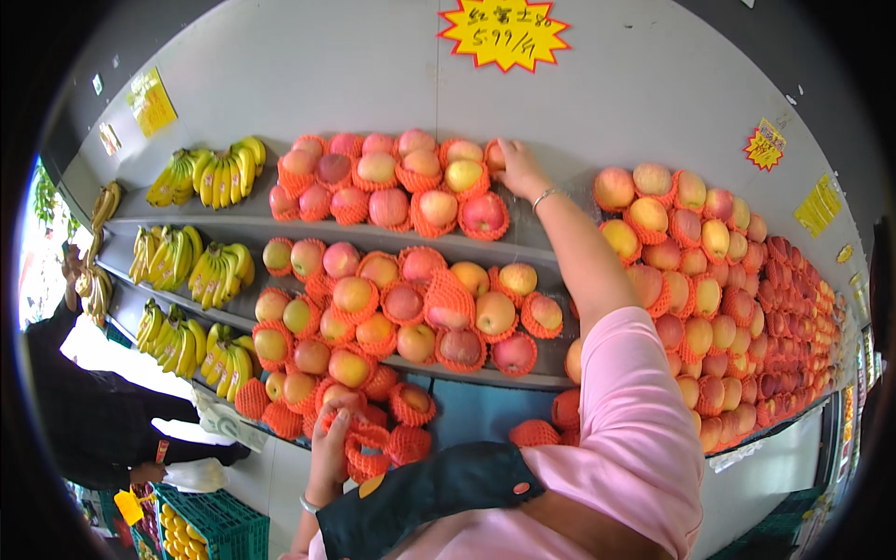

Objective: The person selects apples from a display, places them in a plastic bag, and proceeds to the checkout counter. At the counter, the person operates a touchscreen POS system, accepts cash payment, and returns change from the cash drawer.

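Note:
At the right end of the top shelf's apple row, my right hand (pixel 519 170) has its fingers around an apple in an orange foam net (pixel 495 155). Just left of it lie a yellow-red apple (pixel 463 175) and other netted apples. Low in the view, my left hand (pixel 332 441) grips orange foam netting (pixel 365 435), next to netted apples on the lowest tier; whether fruit is inside that netting I cannot tell. Rows of apples (pixel 404 301) fill much of the middle shelf between my hands.
Bunches of bananas (pixel 227 173) lie on the left shelves. A large apple stack (pixel 693 259) rises beyond my right arm. At the left stands a person in dark clothes (pixel 84 399) with a white plastic bag (pixel 196 474), near a green crate (pixel 238 521) of yellow fruit.

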{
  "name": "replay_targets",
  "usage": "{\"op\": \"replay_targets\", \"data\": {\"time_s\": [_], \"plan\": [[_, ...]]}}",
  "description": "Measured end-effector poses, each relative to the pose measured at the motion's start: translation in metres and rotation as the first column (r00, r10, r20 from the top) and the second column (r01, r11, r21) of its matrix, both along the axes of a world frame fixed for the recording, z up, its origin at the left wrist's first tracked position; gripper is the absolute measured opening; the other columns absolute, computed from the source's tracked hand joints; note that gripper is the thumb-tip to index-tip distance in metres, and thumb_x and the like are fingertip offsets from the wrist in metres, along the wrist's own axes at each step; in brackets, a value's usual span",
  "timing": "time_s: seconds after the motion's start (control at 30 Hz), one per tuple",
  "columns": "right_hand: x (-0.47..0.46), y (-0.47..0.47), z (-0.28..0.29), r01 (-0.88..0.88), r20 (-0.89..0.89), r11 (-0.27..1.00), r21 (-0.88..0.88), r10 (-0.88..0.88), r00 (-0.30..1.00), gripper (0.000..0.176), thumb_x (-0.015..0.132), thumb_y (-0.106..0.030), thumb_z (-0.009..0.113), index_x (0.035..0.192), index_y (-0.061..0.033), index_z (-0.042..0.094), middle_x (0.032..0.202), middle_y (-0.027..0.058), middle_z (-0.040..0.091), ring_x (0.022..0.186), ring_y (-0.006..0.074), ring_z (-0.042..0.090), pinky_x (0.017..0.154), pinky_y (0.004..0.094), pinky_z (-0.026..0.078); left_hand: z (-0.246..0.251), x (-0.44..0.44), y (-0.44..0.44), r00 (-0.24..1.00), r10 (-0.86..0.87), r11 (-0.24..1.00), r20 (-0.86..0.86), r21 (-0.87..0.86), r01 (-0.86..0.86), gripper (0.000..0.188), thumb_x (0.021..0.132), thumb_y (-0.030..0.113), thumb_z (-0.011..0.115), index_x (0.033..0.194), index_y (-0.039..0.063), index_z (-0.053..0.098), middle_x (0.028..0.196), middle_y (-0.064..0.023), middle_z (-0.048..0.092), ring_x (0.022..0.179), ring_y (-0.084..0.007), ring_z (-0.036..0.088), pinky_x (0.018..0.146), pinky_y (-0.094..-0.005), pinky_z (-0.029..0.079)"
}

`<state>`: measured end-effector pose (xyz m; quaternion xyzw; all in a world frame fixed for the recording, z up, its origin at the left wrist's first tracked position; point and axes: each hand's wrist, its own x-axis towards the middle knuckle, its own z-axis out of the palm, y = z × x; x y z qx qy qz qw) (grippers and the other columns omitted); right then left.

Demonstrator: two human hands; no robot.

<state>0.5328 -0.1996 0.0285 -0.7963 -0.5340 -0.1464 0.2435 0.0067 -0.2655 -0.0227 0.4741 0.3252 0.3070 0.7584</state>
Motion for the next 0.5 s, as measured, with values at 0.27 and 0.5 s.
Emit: {"op": "replay_targets", "data": {"time_s": [0.27, 0.5], "plan": [[-0.032, -0.044, 0.039, -0.018, 0.010, 0.997, 0.081, 0.017, 1.000, 0.032, 0.080, -0.022, 0.063, 0.105, -0.0038, 0.054, 0.114, 0.0166, 0.055, 0.105, 0.0321, 0.053, 0.085, 0.0399, 0.045, 0.008, 0.003, 0.010, 0.996, -0.081, 0.997, 0.044, 0.018, 0.080, 0.029, 0.092, 0.018, 0.049, 0.114, -0.001, 0.048, 0.094, -0.0063, 0.054, 0.088, -0.0131, 0.050, 0.082, -0.0262, 0.042], [-0.121, -0.123, 0.019, -0.203, -0.122, 0.645, -0.736, 0.169, 0.978, 0.045, 0.072, -0.013, 0.066, 0.115, -0.0091, 0.055, 0.109, 0.0121, 0.057, 0.098, 0.0303, 0.057, 0.083, 0.0379, 0.047, 0.006, -0.008, 0.008, 0.995, -0.066, 0.998, 0.075, -0.015, 0.068, 0.030, 0.092, 0.017, 0.048, 0.116, -0.001, 0.047, 0.094, -0.0066, 0.054, 0.089, -0.0132, 0.051, 0.083, -0.0267, 0.041]]}}
